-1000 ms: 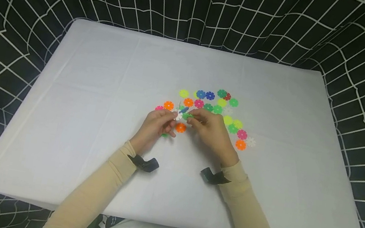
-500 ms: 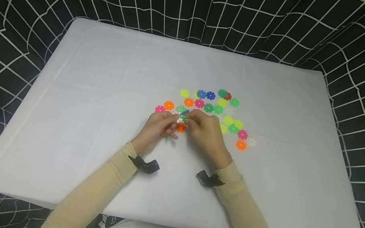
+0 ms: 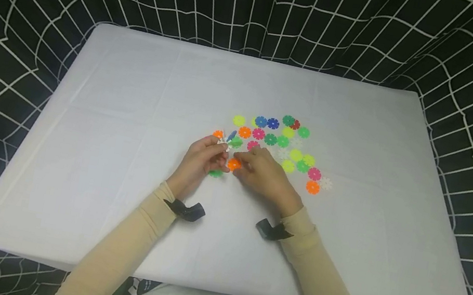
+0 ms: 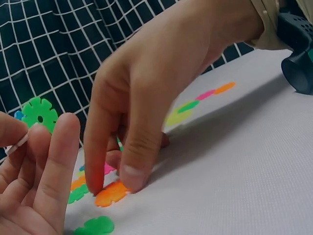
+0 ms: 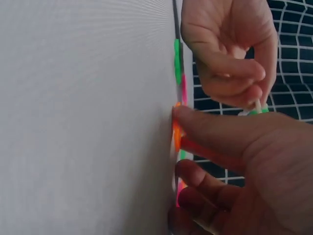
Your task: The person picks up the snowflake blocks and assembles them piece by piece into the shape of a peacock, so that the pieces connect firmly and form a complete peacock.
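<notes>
My left hand (image 3: pixel 202 160) pinches a small joined piece of slotted plastic snowflake discs between thumb and forefinger. A white disc (image 3: pixel 225 144), a blue disc (image 3: pixel 231 136) and a green disc (image 4: pixel 39 113) make up what shows of it; fingers cover part of the white one. To its right, my right hand (image 3: pixel 268 177) reaches down to the table. Its thumb and forefinger pinch an orange snowflake disc (image 4: pixel 111 195) by opposite edges, and the disc lies flat on the cloth. A loose green disc (image 4: pixel 95 226) lies near the left hand's fingers.
Several loose discs in mixed colours spread beyond and right of the hands, among them a dark blue disc (image 3: pixel 273 123), a pink disc (image 3: pixel 314 174) and another orange disc (image 3: pixel 312 187). They lie on a white-covered table (image 3: pixel 131 97), with a black gridded curtain (image 3: pixel 251 8) behind.
The green disc that my right hand held is now on the piece in my left hand. My right hand has let go and come down onto the orange disc; my left hand shifted slightly left.
</notes>
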`<state>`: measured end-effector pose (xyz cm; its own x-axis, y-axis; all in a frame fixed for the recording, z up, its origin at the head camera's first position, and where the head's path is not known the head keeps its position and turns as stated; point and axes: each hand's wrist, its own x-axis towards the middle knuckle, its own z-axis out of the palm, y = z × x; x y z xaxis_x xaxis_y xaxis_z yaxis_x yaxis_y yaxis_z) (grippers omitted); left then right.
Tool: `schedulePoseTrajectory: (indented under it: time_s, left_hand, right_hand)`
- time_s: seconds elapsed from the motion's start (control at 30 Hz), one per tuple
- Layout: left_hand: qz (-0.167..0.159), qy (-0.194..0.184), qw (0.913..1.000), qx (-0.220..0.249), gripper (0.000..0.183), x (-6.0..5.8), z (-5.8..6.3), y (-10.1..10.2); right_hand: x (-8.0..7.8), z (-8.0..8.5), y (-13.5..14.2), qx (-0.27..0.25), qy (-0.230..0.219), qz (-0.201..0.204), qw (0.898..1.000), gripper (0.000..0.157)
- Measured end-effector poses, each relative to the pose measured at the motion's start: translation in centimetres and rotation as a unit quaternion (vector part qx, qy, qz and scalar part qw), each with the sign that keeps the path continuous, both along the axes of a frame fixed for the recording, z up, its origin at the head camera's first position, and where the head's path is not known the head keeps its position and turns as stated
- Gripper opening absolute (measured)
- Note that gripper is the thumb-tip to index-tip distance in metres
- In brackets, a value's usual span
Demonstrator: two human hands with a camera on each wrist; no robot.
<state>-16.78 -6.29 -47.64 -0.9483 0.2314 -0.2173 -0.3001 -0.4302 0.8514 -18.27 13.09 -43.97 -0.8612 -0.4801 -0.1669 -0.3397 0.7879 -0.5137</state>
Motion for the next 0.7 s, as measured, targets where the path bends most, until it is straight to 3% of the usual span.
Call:
schedulePoseTrajectory:
  time_s: [0.1, 0.2, 0.4, 0.57, 0.7]
  left_hand:
    - [-0.006, -0.006, 1.0, 0.001, 0.011, 0.1, 0.0, 0.0]
    - [-0.001, -0.016, 0.9999, 0.001, 0.018, 0.2, -0.1, 0.0]
    - [0.015, -0.015, 0.9997, 0.009, 0.011, 0.2, 0.0, 0.1]
    - [0.009, -0.011, 0.9999, 0.008, 0.007, 0.2, 0.1, 0.3]
    - [0.007, -0.012, 0.9999, -0.004, 0.015, 0.2, 0.0, 0.4]
  right_hand:
    - [0.1, 0.0, -0.2, 0.023, -0.005, 0.007, 1.0, 0.039]
    - [0.1, -0.1, -0.2, 0.013, -0.011, -0.002, 1.0, 0.034]
    - [0.2, 0.3, 0.5, -0.08, -0.026, -0.053, 0.995, 0.02]
    - [0.6, 0.7, 0.9, -0.173, 0.021, -0.071, 0.982, 0.017]
    - [0.8, 0.7, 0.7, -0.208, 0.055, -0.069, 0.974, 0.014]
